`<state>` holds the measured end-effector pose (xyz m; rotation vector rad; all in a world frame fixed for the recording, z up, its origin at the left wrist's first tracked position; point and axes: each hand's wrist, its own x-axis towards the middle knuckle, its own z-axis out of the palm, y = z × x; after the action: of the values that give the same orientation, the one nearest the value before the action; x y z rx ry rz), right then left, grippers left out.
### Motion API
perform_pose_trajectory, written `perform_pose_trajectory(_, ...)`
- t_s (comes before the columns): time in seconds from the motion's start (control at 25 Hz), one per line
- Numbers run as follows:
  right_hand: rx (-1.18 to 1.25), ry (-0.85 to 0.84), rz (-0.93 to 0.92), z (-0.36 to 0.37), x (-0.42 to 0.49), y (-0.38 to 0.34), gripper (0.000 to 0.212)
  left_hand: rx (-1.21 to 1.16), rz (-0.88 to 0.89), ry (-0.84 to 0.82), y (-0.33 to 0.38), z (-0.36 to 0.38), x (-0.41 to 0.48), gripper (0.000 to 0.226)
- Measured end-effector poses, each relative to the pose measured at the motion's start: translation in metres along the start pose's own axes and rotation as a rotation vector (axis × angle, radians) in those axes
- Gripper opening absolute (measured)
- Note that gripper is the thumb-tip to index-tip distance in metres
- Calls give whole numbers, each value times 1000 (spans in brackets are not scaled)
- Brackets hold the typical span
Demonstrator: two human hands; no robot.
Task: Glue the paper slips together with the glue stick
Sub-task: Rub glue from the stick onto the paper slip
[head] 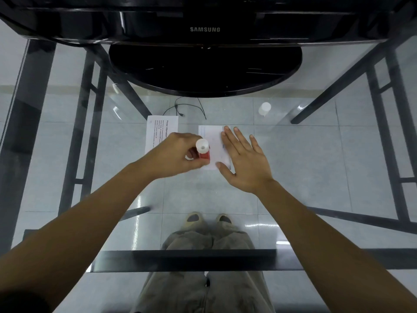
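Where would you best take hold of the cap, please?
Probably by its round side wall, pinched between thumb and finger from above. The cap sits alone on the glass table, past the right hand, with nothing crowding it; the left hand grips the glue stick.

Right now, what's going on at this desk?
A person is working at a glass table in front of a monitor. The left hand holds a glue stick with its tip pointing down at the left edge of a paper slip. The right hand lies flat on that slip, pinning it. A second, printed slip lies just to the left. What looks like the white cap stands apart, farther back on the right.
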<state>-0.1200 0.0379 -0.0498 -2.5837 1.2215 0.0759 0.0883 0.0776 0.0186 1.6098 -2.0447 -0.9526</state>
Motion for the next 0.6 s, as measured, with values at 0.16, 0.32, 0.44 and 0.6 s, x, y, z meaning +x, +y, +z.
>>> perform_pose_trajectory(0.16,3,4,-1,0,-1,2,71,-19,-29,98,-4,-6,5,23)
perform_pose_trajectory(0.32,10,0,-3,-1,-1,-1,72,17,43,-49,4,4,0,23)
perform_pose_trajectory(0.44,12,9,-5,-1,-1,0,71,34,-6,78,-3,-7,12,23)
perform_pose_trajectory(0.6,14,8,-7,-1,-1,0,71,19,43,37,-2,-6,13,22)
